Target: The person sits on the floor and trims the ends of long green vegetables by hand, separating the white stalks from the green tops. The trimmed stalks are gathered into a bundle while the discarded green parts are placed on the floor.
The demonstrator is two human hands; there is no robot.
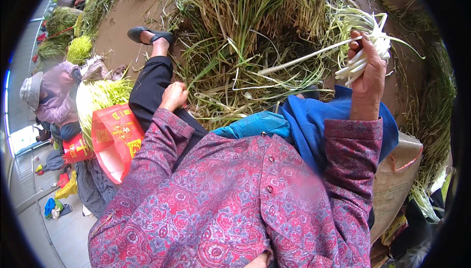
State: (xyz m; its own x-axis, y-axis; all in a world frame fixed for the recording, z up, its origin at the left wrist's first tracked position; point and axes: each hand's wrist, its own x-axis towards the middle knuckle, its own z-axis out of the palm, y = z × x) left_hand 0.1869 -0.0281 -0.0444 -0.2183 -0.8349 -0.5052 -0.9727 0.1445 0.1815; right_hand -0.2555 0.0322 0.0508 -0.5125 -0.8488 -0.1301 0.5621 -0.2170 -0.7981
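Observation:
My right hand (369, 64), raised at the right, grips a bunch of white-stemmed leafy stalks (358, 64), perhaps garlic shoots. Their cut white ends point down to the left, and the pale leaves droop above. One longer single stalk (305, 58) runs from the thumb and fingertips of this hand down over the litter of leaves. My left hand (173, 97) is by my left thigh, back upward and fingers curled; whether it holds something is hidden. Loose green leaves and pale stalks (228, 98) lie between my legs. A blue cloth (312, 121) covers my right thigh.
A large upright heap of green stalks (254, 10) stands ahead. At my left are a red printed bag (121, 135), yellow-green stalks (99, 102) and another person in a hat (55, 95). A woven sack (399, 168) is at my right, beside more heaped greens (427, 102).

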